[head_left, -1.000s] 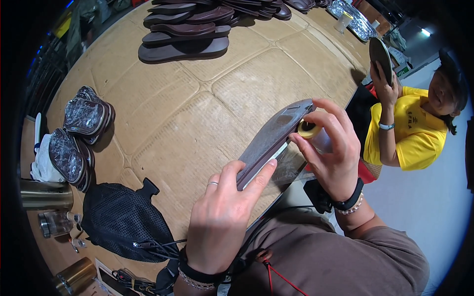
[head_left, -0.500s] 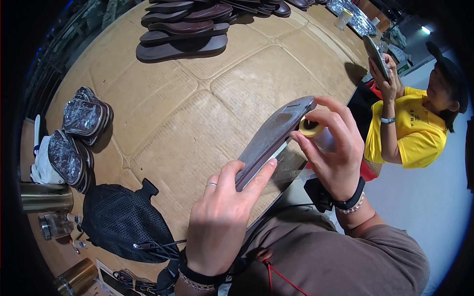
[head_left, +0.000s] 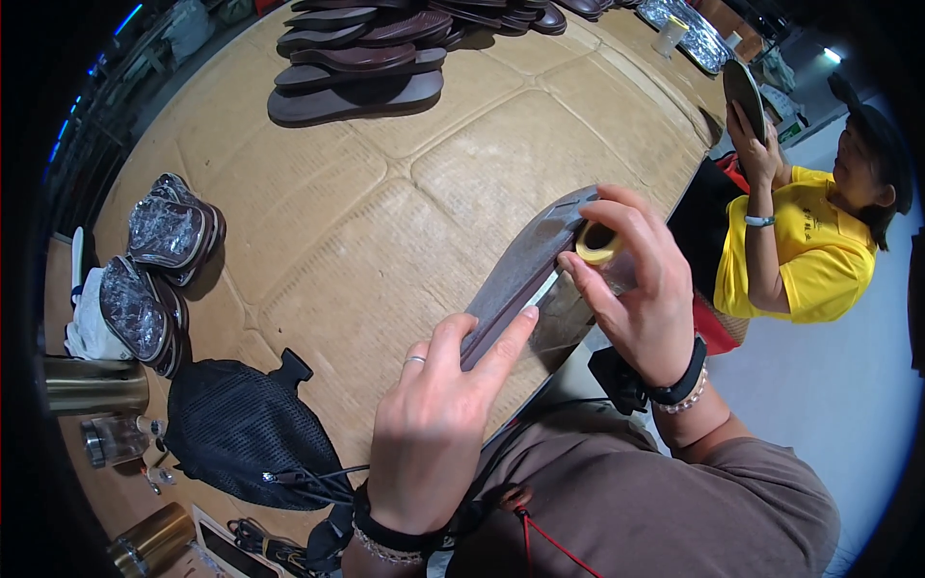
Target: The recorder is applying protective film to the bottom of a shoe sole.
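Note:
My left hand (head_left: 434,424) grips the near end of a dark brown shoe sole (head_left: 525,275), fingers pressed along its edge, tilting it above the cardboard-covered table (head_left: 405,222). My right hand (head_left: 636,284) holds a roll of clear tape (head_left: 599,246) with a yellowish core against the sole's far side. A strip of tape runs from the roll across the sole's edge.
A row of dark soles (head_left: 356,82) lies at the table's far end. Plastic-wrapped soles (head_left: 159,260) sit at left, a black mesh bag (head_left: 241,429) near me, metal cylinders (head_left: 92,385) by it. A person in a yellow shirt (head_left: 805,246) at right holds up a sole.
My hands and the sole have barely shifted. The person at right has raised the held sole a little higher.

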Tool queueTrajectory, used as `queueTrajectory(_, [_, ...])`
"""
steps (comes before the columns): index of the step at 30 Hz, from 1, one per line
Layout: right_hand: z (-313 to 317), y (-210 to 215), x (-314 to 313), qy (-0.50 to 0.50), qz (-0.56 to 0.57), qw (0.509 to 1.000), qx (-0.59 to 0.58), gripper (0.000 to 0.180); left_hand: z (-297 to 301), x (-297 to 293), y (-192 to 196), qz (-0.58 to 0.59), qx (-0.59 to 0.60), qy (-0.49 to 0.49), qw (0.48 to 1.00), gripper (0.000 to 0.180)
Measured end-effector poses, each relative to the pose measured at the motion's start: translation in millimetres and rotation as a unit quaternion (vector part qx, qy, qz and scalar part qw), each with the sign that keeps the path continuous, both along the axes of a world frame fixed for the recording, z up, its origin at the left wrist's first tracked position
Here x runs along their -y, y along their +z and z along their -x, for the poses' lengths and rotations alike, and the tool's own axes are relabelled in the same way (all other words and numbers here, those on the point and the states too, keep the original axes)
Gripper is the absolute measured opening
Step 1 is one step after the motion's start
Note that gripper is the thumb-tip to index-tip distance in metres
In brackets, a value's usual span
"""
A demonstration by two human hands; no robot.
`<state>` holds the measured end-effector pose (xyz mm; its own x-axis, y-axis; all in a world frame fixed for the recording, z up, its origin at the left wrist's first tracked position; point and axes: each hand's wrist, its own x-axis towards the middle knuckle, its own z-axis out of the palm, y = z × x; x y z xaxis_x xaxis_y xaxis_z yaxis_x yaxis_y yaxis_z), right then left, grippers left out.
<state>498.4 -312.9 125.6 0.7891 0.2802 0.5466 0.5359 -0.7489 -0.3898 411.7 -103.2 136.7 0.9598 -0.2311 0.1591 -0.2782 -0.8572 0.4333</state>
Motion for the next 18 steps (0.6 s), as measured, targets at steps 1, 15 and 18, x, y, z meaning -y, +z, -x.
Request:
queueTrajectory(1, [0,1,-1,-0.005,-0.016,0.999,-0.031,0.035,-1,1,1,0.007,-0.010,-0.002,1.000,0.076])
queueTrajectory(15, [-8,-6,9,0.029,-0.029,0.999,-0.034,0.031,-9,18,11,-0.120,-0.038,-0.020,0.992,0.081])
queueTrajectory(18, [-11,-7,9,0.038,-0.025,0.999,-0.006,0.029,-12,20,13,-0.101,-0.120,0.002,0.988,0.091])
